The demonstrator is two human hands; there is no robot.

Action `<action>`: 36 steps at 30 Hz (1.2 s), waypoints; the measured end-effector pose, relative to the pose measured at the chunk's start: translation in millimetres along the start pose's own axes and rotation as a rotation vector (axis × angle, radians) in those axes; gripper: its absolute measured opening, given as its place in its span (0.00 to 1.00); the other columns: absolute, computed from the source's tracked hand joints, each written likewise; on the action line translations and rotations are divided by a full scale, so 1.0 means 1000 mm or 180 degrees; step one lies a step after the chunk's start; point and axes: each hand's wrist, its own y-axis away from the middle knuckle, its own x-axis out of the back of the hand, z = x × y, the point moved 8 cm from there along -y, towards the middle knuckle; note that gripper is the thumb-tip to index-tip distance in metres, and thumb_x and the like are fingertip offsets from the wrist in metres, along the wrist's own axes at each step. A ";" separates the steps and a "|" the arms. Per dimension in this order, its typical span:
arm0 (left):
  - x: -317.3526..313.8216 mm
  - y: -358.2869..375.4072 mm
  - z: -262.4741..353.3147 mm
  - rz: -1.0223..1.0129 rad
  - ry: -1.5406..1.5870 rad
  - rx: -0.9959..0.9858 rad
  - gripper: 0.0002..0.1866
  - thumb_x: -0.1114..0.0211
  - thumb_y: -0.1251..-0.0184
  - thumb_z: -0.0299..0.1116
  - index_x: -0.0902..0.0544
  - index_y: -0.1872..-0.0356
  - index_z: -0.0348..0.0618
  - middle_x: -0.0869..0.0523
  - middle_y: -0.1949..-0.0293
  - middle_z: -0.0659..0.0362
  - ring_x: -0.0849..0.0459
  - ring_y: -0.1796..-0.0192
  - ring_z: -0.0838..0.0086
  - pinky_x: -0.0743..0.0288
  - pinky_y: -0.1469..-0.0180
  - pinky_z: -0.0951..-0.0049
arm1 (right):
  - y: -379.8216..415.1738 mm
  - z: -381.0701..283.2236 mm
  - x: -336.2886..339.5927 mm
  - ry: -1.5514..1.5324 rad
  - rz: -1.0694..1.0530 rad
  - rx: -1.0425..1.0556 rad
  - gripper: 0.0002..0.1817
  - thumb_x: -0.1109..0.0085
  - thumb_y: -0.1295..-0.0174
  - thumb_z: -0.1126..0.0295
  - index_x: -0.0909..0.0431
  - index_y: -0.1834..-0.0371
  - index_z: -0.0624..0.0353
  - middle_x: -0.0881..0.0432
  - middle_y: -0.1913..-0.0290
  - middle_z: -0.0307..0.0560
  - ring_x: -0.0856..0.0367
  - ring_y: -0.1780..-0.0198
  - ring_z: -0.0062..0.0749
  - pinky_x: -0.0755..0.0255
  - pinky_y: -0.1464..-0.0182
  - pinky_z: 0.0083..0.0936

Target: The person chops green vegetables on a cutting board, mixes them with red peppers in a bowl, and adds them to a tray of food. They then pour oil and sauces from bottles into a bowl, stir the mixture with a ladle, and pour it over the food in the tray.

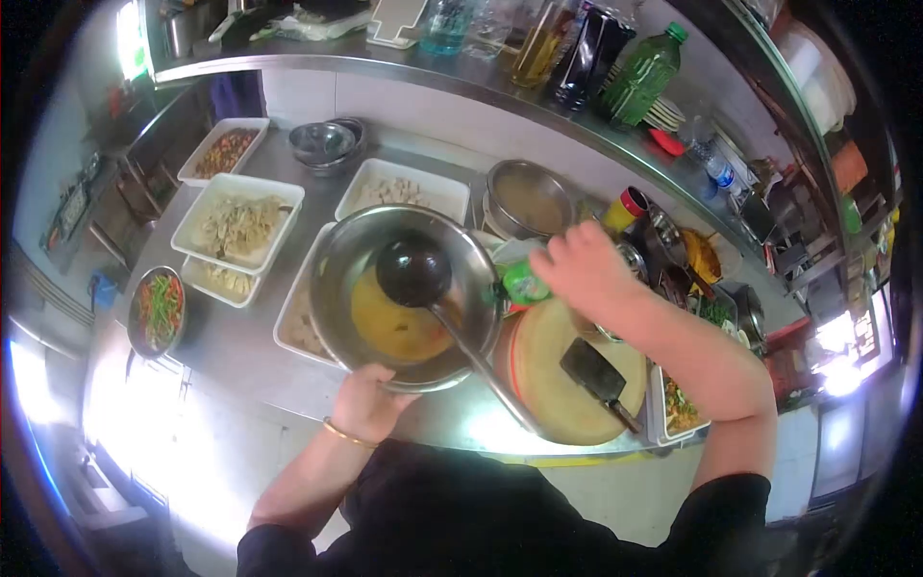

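With a gold bangle at its wrist, my left hand (370,399) grips the lower rim of a large steel bowl (332,317). Yellow liquid (385,322) lies in the bowl, and a dark-looking ladle (413,272) rests in it, its long handle leaning over the right rim towards me. My right hand (582,264) is closed on a green bottle (524,283), tilted so its neck points left at the bowl's right rim. Below that hand, a black-bladed cleaver (593,370) lies on a round cutting board (543,385).
White trays of food (236,219) stand behind and left of the bowl. A small bowl of green and red strips (159,313) is at the far left. Behind stands a steel pot (531,197). A shelf (404,69) with bottles runs above the counter.
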 end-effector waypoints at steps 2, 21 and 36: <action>-0.008 -0.011 -0.004 0.0165 -0.0203 0.0059 0.25 0.55 0.35 0.23 0.34 0.35 0.31 0.24 0.39 0.44 0.23 0.37 0.52 0.26 0.34 0.49 | -0.007 -0.005 -0.005 -0.0119 0.0052 0.0053 0.15 0.41 0.45 0.67 0.22 0.54 0.54 0.17 0.63 0.42 0.19 0.59 0.33 0.34 0.52 0.32; -0.034 -0.035 -0.033 -0.0091 -0.0563 0.0255 0.24 0.55 0.35 0.21 0.35 0.37 0.29 0.26 0.38 0.43 0.23 0.37 0.50 0.25 0.34 0.48 | 0.063 0.003 -0.049 -0.1163 -0.0877 -0.0510 0.18 0.32 0.52 0.63 0.20 0.56 0.48 0.15 0.65 0.43 0.17 0.60 0.41 0.27 0.54 0.38; -0.076 -0.005 -0.024 -0.0231 0.0060 0.0495 0.27 0.53 0.37 0.24 0.34 0.34 0.31 0.23 0.38 0.43 0.24 0.35 0.49 0.26 0.34 0.46 | 0.136 0.152 -0.070 -0.6448 0.3523 -0.3241 0.31 0.36 0.45 0.77 0.30 0.35 0.63 0.19 0.46 0.48 0.20 0.45 0.34 0.26 0.39 0.36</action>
